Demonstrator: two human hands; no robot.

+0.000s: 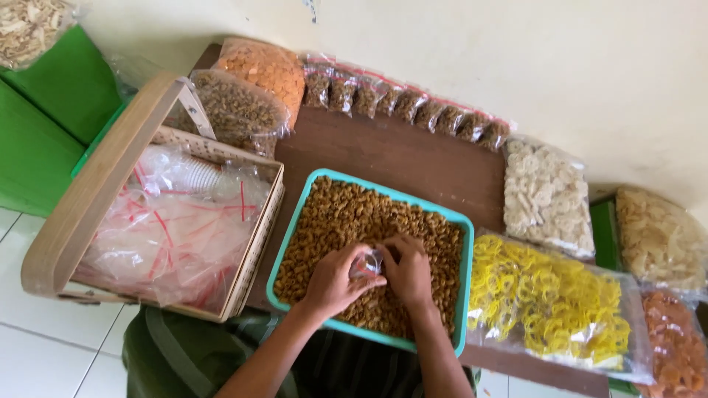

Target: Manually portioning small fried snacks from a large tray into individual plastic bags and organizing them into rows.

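A teal tray [289, 236] full of small brown fried snacks rests on a dark wooden table [398, 158]. Over the tray, my left hand [335, 278] and my right hand [408, 271] meet and together hold a small clear plastic bag [367, 263] between their fingers. The bag is mostly hidden by the fingers; I cannot tell what is inside it.
A woven basket [254, 250] with a wooden handle, holding clear zip bags, stands at left. A row of small filled bags [409, 103] lines the wall. Large bags of yellow rings [549, 302], white crackers [546, 195] and orange snacks [265, 70] surround the tray.
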